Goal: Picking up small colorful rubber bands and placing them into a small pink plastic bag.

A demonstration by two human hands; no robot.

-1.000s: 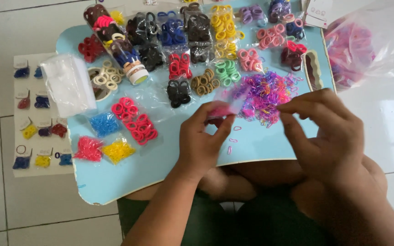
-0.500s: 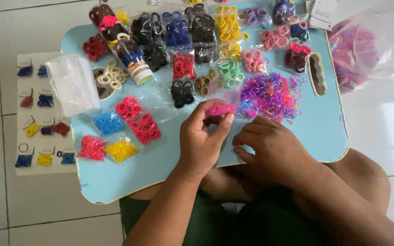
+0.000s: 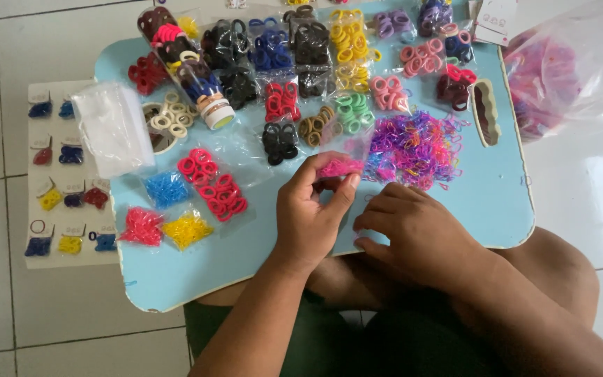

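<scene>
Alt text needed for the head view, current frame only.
The left hand pinches a small clear bag of pink bands above a light blue tray; the right hand rests beside it, near a loose pile of purple bands.

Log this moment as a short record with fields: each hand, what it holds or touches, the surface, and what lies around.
left hand: holds up a small clear bag of pink bands, pinched between thumb and fingers
right hand: rests palm down on the tray, fingertips beside the bag, holding nothing visible
surface: light blue tray across the person's lap
nearest pile: loose purple and pink bands just beyond the hands
around: bagged red rings, yellow bands, blue bands
off tray: white cards of small bands on the tiled floor
</scene>
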